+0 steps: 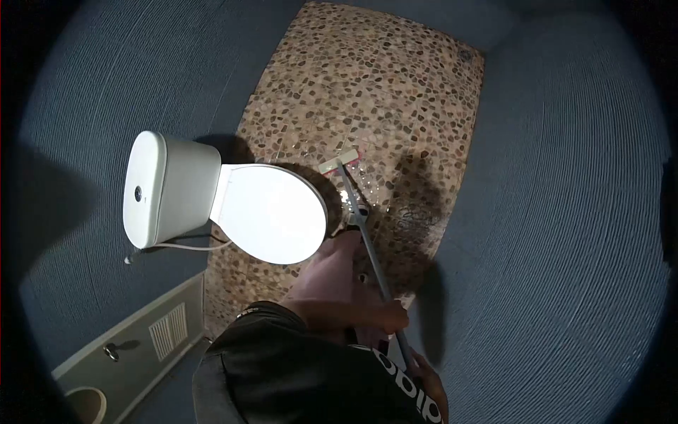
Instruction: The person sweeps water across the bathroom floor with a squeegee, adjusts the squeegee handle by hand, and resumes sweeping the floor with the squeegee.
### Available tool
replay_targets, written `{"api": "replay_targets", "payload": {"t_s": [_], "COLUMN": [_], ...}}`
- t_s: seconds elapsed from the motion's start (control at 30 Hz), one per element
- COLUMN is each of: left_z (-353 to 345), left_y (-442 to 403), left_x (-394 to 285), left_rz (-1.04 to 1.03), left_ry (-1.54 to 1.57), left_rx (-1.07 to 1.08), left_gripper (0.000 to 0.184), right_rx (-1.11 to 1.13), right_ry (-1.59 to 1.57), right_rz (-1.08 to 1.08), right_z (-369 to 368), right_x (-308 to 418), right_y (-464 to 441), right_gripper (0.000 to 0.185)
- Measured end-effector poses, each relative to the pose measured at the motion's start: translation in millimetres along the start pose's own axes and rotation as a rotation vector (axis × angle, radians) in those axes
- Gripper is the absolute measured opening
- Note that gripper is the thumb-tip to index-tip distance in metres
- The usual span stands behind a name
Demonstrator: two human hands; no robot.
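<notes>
My left hand is closed around the grey pole of a long-handled floor brush. Lower down the same pole, near my body, my right hand is also wrapped around it, its fingers partly hidden. The pole slants away from me to a pale rectangular brush head with a pink lower edge. That head rests on the wet pebble-patterned floor, just beyond the front of the toilet bowl. My left forearm crosses in front of my pink-clad leg.
A white toilet with its lid down stands on the left, its tank against the blue-grey wall. A vented door is at lower left. A ridged wall closes the right side. Water glistens around my foot.
</notes>
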State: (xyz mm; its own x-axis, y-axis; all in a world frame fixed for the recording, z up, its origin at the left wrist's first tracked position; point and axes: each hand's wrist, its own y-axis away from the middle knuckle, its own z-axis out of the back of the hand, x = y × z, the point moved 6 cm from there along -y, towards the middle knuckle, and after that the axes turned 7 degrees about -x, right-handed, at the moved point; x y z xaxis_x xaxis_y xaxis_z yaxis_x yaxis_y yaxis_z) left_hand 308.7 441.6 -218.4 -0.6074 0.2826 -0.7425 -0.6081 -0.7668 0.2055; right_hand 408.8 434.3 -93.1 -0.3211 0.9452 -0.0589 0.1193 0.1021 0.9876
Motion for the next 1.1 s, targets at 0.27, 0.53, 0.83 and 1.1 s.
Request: {"api": "replay_targets", "payload": {"t_s": [0.27,0.53,0.83,1.1], "left_z": [74.0,111.9,172.2,190.9], "left_y": [2.0,-49.4,-51.4,-18.7], "left_x": [56.2,88.0,120.5,158.8], "left_rz": [0.099,0.205,0.45,0.611], "left_ry": [0.052,0.111,-0.116,0.092], "left_rx": [-0.245,-0.292,-0.656,-0.227], "left_gripper": [0.011,0.01,0.011,0.025], "right_rx": [0.033,0.012,-0.007,-0.01], "right_ry": [0.224,0.54,0.384,0.517], "right_rz": [-0.033,-0.069,-0.118,-0.143], "right_z": [-33.6,-32.9,-36.5,-54.1], "right_x": [83.3,178.0,246.5,254.7], "right_y": [-2.5,15.9,19.0,5.2], "right_gripper": [0.058,0.061,0.05,0.055]}}
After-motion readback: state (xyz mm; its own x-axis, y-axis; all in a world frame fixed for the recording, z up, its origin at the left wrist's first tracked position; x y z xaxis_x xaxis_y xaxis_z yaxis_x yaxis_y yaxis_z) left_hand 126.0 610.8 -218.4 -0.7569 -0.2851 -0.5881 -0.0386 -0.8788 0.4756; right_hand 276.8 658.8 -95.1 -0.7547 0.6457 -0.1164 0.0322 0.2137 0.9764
